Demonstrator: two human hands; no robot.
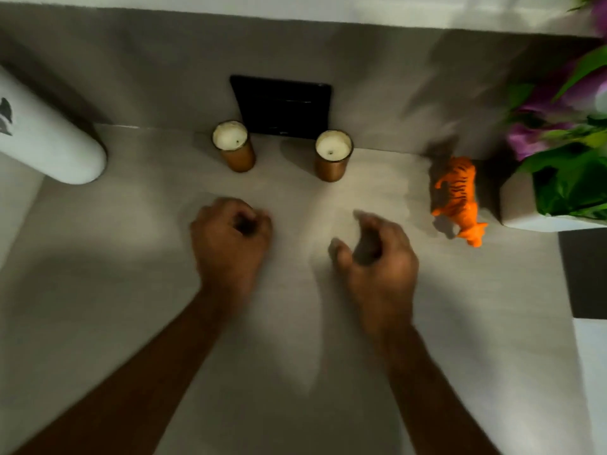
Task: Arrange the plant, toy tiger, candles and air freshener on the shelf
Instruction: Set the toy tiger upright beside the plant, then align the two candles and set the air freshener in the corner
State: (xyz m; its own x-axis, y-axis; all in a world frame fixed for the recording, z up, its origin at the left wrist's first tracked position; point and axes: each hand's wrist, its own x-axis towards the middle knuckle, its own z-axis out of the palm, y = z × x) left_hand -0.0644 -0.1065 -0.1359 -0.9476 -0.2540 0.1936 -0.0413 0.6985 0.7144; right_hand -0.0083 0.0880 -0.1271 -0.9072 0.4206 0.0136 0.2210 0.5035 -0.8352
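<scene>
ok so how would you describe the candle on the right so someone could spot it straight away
Find the black frame leaning against the back wall of the grey shelf; two copper-coloured candles stand at its lower corners. The one you want, the right candle, stands at the frame's right corner. Unlike the left candle, it is on the orange toy tiger's side.

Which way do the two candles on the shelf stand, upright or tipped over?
Upright: the left candle and right candle both show round wax tops facing up, bases on the shelf.

Left hand (pixel 230 238) and right hand (pixel 377 254) are bare. No rings, watch or gloves. Both forearms are uncovered, no sleeves in view.
</scene>
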